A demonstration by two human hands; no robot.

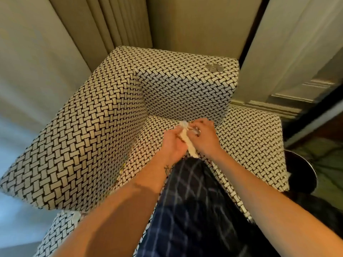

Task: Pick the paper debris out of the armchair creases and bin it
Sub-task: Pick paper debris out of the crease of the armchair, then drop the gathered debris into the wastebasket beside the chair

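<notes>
Paper debris (186, 139) held between left hand (173, 143) and right hand (203, 135) over armchair (89, 138).

Both hands, left (173, 143) and right (203, 137), grip crumpled paper (186, 139) over the armchair (89, 138) seat.

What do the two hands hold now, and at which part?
One crumpled white paper, between both hands: the left hand grips its middle, the right hand pinches near its upper end; its lower end sticks out free.
</notes>
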